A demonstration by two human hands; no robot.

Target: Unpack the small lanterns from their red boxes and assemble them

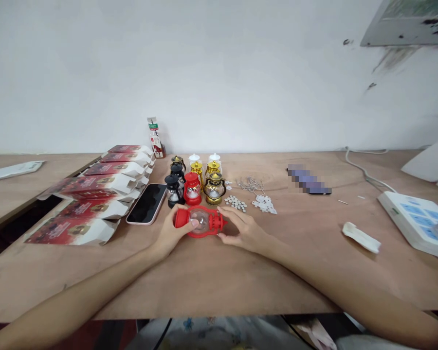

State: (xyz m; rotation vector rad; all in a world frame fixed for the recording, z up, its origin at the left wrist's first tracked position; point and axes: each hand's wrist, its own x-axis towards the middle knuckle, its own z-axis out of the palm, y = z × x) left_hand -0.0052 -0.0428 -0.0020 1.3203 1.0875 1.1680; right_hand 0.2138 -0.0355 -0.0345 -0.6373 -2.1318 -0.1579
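Observation:
A small red toy lantern (201, 222) with a clear globe lies on its side on the wooden table (211, 277). My left hand (172, 232) grips its top end, thumb across the globe. My right hand (241, 228) holds the base end with its fingers curled on it. Just behind stands a cluster of several upright mini lanterns (195, 181) in black, red, gold and white.
A row of flat red-and-white cartons (95, 194) lies at the left beside a dark phone (147, 203). Small metal parts (235, 202), white tags (264, 204) and wire hooks (251, 184) lie right of the lanterns. A white power strip (414, 221) sits far right.

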